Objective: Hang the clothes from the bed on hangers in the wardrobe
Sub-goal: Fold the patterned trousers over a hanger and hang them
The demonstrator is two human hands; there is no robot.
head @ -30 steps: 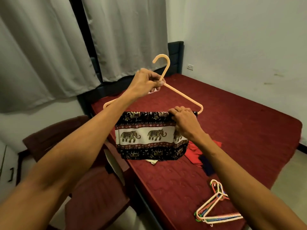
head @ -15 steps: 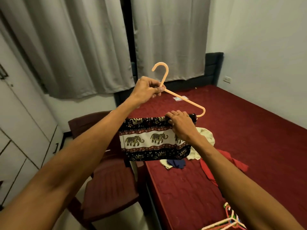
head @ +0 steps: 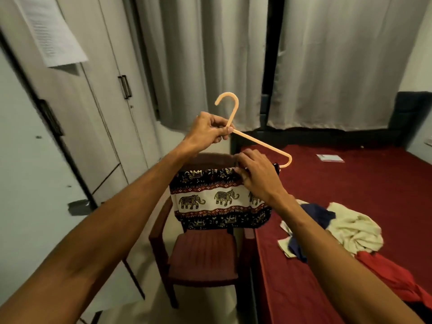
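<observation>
One hanger [head: 261, 144] held in mid-air, elephant cloth [head: 217, 199] draped over its bar, above chair [head: 201, 256]. Left hand [head: 208, 130] pinches hanger neck under hook; right hand [head: 257, 174] grips cloth's top edge at bar, fingers curled. Bed [head: 350, 178] at right, clothes pile [head: 350, 228] on it. Wardrobe [head: 98, 113] at left, curtains [head: 198, 54] behind

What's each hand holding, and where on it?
Left hand grips the peach hanger at its hook's base; right hand pinches the elephant-print cloth at its top edge.
</observation>
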